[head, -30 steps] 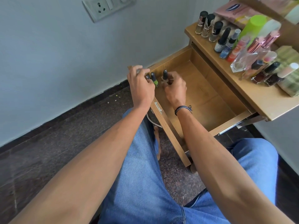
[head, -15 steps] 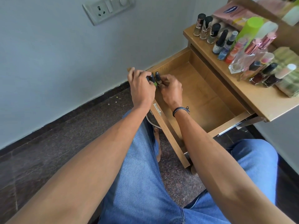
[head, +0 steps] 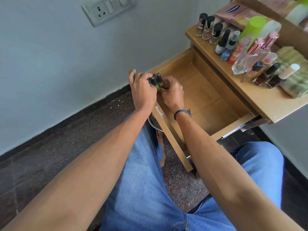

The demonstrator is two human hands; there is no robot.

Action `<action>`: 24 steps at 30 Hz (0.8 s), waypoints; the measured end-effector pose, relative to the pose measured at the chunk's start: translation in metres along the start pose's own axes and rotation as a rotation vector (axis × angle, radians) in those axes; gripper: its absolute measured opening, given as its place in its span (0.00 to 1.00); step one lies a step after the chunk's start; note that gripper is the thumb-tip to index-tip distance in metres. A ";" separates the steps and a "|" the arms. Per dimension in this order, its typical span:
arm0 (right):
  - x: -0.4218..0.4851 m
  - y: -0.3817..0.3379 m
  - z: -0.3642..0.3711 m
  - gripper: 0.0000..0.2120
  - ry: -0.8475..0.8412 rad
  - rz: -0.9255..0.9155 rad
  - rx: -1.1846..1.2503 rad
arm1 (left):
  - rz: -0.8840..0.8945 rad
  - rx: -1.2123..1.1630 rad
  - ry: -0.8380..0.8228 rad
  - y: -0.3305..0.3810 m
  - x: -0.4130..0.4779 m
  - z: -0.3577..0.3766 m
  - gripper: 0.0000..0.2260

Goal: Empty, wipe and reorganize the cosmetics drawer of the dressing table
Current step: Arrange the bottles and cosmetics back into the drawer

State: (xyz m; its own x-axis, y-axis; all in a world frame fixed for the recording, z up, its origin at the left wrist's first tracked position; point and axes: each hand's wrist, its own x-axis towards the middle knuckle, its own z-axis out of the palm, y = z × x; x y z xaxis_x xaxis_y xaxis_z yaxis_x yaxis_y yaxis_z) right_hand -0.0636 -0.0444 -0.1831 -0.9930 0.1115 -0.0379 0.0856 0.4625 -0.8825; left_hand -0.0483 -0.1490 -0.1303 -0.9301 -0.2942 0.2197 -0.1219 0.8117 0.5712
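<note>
The wooden drawer [head: 208, 100] of the dressing table stands pulled out, its floor mostly bare. In its front left corner stand three small nail polish bottles [head: 157, 80] with black caps, one of them green, close together. My left hand [head: 143, 89] curls round the left bottles at the drawer's front edge. My right hand [head: 171, 92] pinches the rightmost bottle from the other side. The bottles' lower parts are hidden by my fingers.
The table top [head: 260, 100] carries a row of nail polish bottles [head: 215, 34], a green cup [head: 251, 27], a clear perfume bottle [head: 241, 64], dark bottles [head: 266, 75] and a folded green cloth [head: 298, 75]. A wall socket [head: 108, 9] is above. My jeans-clad knees sit under the drawer.
My right hand has slid its bottle leftward until it stands against the two bottles in my left hand. The three bottles are now bunched in the drawer's corner.
</note>
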 end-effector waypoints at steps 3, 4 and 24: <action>0.000 0.000 0.000 0.15 -0.006 0.001 0.001 | 0.003 -0.003 -0.002 0.000 0.000 0.000 0.17; 0.000 -0.001 0.000 0.16 -0.007 0.000 -0.001 | 0.003 -0.006 -0.002 0.000 0.000 0.000 0.17; 0.002 -0.001 -0.002 0.22 -0.103 -0.030 -0.096 | -0.007 -0.020 0.039 0.000 -0.001 0.000 0.15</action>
State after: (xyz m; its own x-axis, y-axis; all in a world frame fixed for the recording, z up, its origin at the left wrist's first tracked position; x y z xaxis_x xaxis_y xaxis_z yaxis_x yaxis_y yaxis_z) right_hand -0.0657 -0.0429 -0.1814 -0.9979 0.0081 -0.0647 0.0586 0.5466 -0.8353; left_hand -0.0476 -0.1486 -0.1309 -0.9148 -0.3201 0.2462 -0.1213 0.7993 0.5885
